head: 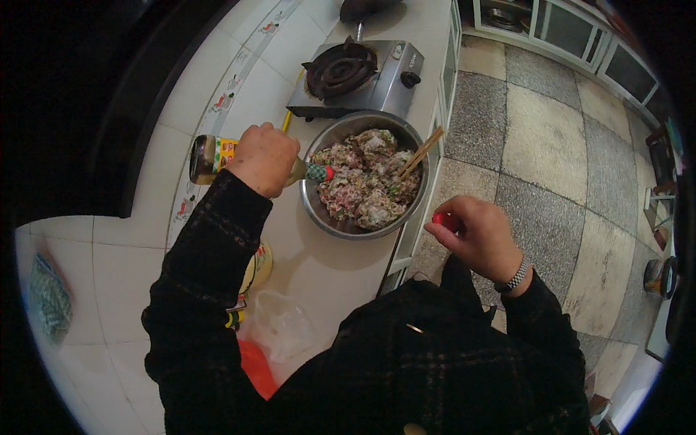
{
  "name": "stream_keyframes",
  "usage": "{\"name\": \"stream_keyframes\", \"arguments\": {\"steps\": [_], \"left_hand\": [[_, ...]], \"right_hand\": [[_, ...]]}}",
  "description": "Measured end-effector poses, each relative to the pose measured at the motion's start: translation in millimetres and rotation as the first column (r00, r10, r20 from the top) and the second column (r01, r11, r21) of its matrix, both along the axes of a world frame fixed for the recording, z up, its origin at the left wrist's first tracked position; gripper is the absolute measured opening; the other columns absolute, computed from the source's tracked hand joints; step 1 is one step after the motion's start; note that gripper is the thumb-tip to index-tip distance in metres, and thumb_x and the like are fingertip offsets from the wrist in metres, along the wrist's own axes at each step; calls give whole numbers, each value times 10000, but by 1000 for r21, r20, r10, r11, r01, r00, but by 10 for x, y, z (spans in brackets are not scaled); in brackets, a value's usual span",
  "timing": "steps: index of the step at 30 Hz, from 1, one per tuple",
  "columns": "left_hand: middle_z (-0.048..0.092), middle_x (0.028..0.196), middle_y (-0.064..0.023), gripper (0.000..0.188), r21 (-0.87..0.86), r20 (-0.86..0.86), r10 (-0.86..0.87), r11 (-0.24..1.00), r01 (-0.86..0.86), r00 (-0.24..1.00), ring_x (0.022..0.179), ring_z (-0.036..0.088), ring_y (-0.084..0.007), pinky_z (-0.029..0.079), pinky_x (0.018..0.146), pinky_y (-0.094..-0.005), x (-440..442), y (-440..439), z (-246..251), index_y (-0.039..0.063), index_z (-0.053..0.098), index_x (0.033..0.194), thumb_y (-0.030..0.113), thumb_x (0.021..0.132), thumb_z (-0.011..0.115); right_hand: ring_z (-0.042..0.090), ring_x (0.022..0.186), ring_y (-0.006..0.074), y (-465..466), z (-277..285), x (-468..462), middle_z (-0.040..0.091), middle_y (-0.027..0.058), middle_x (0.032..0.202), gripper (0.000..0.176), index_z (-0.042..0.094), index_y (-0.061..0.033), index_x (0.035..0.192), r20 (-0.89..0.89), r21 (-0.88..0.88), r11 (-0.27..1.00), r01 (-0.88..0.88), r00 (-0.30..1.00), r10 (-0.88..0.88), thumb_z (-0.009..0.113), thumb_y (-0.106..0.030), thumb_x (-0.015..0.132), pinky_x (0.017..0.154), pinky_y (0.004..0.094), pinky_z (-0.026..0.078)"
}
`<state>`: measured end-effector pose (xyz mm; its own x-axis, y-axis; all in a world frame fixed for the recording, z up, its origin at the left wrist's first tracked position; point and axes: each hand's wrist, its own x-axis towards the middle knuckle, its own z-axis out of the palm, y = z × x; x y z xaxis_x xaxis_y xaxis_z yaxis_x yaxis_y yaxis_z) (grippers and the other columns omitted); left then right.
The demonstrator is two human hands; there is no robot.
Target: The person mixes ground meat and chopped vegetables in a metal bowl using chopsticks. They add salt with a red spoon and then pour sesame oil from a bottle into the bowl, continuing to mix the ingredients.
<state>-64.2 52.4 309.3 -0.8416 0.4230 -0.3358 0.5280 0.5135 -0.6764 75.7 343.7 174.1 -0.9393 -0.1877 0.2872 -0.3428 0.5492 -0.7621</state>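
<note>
My left hand (266, 157) grips a glass sauce bottle (204, 159) that lies nearly level. Its red-tipped neck points right, over the rim of a steel mixing bowl (359, 235). Minced meat mixed with chopped greens (348, 190) fills the bowl in clumps, with white powder on some of them. A pair of wooden chopsticks (424, 149) stands slanted in the meat at the right side. Right of the bowl, my right hand (478, 234) holds a small red bottle cap (445, 220) between thumb and fingers. Whether liquid is leaving the bottle is too small to tell.
A gas stove (389, 70) with an iron burner sits behind the bowl on the counter (326, 272). A dark pan (367, 8) lies beyond it. Near my left forearm are a yellowish container (261, 266), a clear plastic bag (280, 326) and a red item (256, 370). White-framed cabinets (565, 32) line the far wall.
</note>
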Motion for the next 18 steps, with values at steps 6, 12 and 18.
{"name": "stream_keyframes", "arguments": {"steps": [6,12,18], "left_hand": [[728,896,-77,134,-31,-33,-13,999,12,999,958,679,-262,520,814,-371,-42,10,-15,133,760,844,97,719,789],[730,850,-69,50,-29,-73,-73,997,71,995,939,684,-250,518,799,-372,-46,3,-16,137,772,813,134,800,723],[741,860,-66,91,-60,-62,-54,997,50,997,941,693,-243,516,805,-368,-48,9,-25,133,777,824,152,838,689]], "right_hand": [[690,667,252,-79,-22,13,686,56,744,268,669,-86,872,-18,23,999,-33,999,33,808,-315,859,597,370,541],[688,673,264,-163,-18,39,678,63,739,256,657,-91,854,-37,15,998,-61,997,62,806,-298,854,594,391,536],[686,676,271,-237,-24,98,674,67,741,245,657,-97,854,-51,23,996,-81,995,82,798,-297,855,591,397,535]]}}
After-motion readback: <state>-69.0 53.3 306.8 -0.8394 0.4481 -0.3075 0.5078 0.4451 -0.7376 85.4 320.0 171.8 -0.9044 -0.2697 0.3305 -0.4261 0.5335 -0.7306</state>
